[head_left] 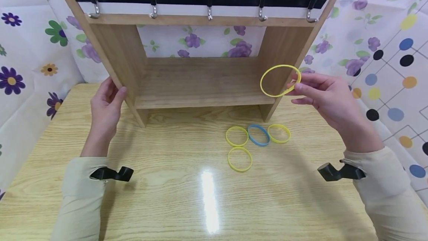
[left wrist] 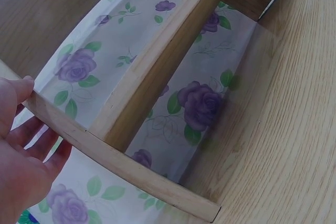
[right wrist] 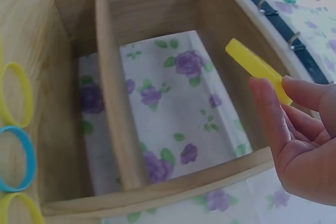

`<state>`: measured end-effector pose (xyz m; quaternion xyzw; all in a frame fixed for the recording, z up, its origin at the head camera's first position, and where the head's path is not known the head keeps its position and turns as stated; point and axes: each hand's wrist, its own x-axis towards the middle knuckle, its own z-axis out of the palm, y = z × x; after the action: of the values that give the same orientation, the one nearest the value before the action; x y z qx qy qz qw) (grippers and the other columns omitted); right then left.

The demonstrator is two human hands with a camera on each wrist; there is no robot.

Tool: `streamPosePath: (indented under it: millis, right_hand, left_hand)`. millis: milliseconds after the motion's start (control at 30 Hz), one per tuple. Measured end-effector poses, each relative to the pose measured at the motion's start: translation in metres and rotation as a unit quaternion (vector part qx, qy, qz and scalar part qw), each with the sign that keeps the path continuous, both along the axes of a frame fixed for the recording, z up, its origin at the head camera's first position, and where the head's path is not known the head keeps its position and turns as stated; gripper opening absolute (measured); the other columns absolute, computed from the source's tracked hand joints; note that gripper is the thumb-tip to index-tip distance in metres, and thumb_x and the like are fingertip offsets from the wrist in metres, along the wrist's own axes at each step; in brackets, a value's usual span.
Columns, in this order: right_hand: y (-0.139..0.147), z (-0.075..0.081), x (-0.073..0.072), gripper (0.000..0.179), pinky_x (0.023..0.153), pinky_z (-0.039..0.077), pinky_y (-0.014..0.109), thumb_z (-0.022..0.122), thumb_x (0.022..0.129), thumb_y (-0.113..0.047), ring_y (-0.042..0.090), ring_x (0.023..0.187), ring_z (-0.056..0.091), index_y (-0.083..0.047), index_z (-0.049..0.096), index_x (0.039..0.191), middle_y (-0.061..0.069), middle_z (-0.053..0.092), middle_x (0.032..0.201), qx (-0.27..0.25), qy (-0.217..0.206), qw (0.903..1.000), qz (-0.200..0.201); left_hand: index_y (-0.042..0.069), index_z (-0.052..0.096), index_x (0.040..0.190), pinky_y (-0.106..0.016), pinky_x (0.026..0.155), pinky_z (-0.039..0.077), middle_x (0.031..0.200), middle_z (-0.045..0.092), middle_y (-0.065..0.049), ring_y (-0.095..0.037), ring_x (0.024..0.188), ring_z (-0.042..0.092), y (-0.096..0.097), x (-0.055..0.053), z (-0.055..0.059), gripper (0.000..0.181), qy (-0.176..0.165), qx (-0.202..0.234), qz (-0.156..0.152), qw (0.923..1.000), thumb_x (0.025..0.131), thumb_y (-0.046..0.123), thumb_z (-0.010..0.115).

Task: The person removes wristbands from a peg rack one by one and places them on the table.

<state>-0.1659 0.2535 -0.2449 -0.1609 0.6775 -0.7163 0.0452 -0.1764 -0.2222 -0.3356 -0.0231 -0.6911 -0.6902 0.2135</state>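
Observation:
In the head view my left hand (head_left: 106, 111) grips the front edge of the left side panel (head_left: 123, 55) of a wooden rack (head_left: 200, 81). The left wrist view shows the thumb on one face of that panel and the fingers behind it. My right hand (head_left: 334, 103) pinches a thin yellow wristband (head_left: 261, 81) between thumb and fingers, holding it up before the rack's right side panel. Seen edge-on in the right wrist view, the yellow wristband (right wrist: 254, 66) is a flat strip. Below the rack's right front lie three more yellow wristbands (head_left: 240, 170) and a blue wristband (head_left: 262, 145).
Across the rack's top runs a white board with black strips and several metal hooks (head_left: 209, 12). Flowered cloth (head_left: 354, 47) hangs behind and beside the rack. The wood-grain table (head_left: 160, 196) extends toward me, with a bright light reflection on it.

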Motion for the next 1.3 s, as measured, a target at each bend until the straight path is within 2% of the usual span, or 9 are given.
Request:
streamPosePath:
  millis: [167,400,667,800,967,1033,1300]
  right_hand:
    - [0.007,-0.017,0.001,0.03,0.077,0.056,0.031,0.062,0.093,0.0,0.02,0.091,0.068,0.004,0.063,0.122,0.009,0.07,0.105,0.035,-0.008,0.9994,0.006]
    - [0.017,-0.044,0.003,0.023,0.076,0.056,0.03,0.062,0.094,-0.004,0.018,0.09,0.068,-0.01,0.07,0.114,0.007,0.071,0.1,0.097,-0.031,0.9948,-0.002]
    - [0.031,-0.076,0.003,0.022,0.078,0.056,0.029,0.061,0.095,-0.005,0.016,0.091,0.068,-0.015,0.07,0.113,0.007,0.071,0.101,0.144,-0.064,0.9869,0.034]
    - [0.036,-0.093,0.005,0.025,0.079,0.056,0.031,0.063,0.094,-0.008,0.017,0.094,0.068,-0.01,0.067,0.119,0.009,0.071,0.105,0.174,-0.091,0.9794,0.048]
    - [0.039,-0.112,0.008,0.042,0.081,0.055,0.036,0.063,0.094,-0.009,0.022,0.096,0.067,0.012,0.052,0.129,0.014,0.069,0.106,0.201,-0.117,0.9704,0.066]
    - [0.04,-0.118,0.009,0.047,0.082,0.055,0.038,0.063,0.094,-0.008,0.023,0.096,0.067,0.017,0.047,0.13,0.016,0.069,0.107,0.205,-0.124,0.9683,0.069]
    - [0.044,-0.132,0.012,0.049,0.082,0.055,0.036,0.064,0.093,-0.008,0.024,0.096,0.067,0.017,0.045,0.132,0.022,0.066,0.11,0.202,-0.158,0.9642,0.068]
  left_hand:
    - [0.008,0.045,0.144,-0.02,0.099,0.041,0.143,0.045,-0.015,-0.02,0.124,0.046,0.0,0.0,0.0,0.049,0.003,0.003,-0.002,1.0,0.097,0.003,0.055]
    - [0.006,0.047,0.142,-0.02,0.098,0.042,0.139,0.048,-0.016,-0.02,0.122,0.048,0.0,-0.002,-0.001,0.047,0.018,0.014,-0.004,0.9997,0.096,0.0,0.055]
    - [0.006,0.047,0.143,-0.021,0.099,0.041,0.14,0.047,-0.015,-0.02,0.123,0.047,0.0,-0.003,-0.002,0.047,0.023,0.016,-0.006,0.9996,0.096,0.0,0.054]
    - [0.006,0.047,0.143,-0.022,0.1,0.041,0.141,0.047,-0.016,-0.02,0.124,0.047,0.001,-0.004,-0.002,0.047,0.025,0.016,-0.01,0.9995,0.096,0.0,0.054]
    - [0.007,0.048,0.142,-0.023,0.1,0.041,0.14,0.048,-0.016,-0.02,0.123,0.048,0.001,-0.004,-0.002,0.047,0.028,0.016,-0.01,0.9994,0.096,-0.001,0.054]
    - [0.007,0.048,0.142,-0.022,0.099,0.041,0.14,0.048,-0.015,-0.02,0.123,0.048,0.001,-0.004,-0.002,0.047,0.027,0.015,-0.009,0.9995,0.096,-0.001,0.054]
    - [0.007,0.049,0.142,-0.023,0.1,0.041,0.14,0.048,-0.015,-0.02,0.123,0.048,0.001,-0.002,-0.002,0.047,0.02,0.02,-0.001,0.9996,0.096,-0.001,0.054]
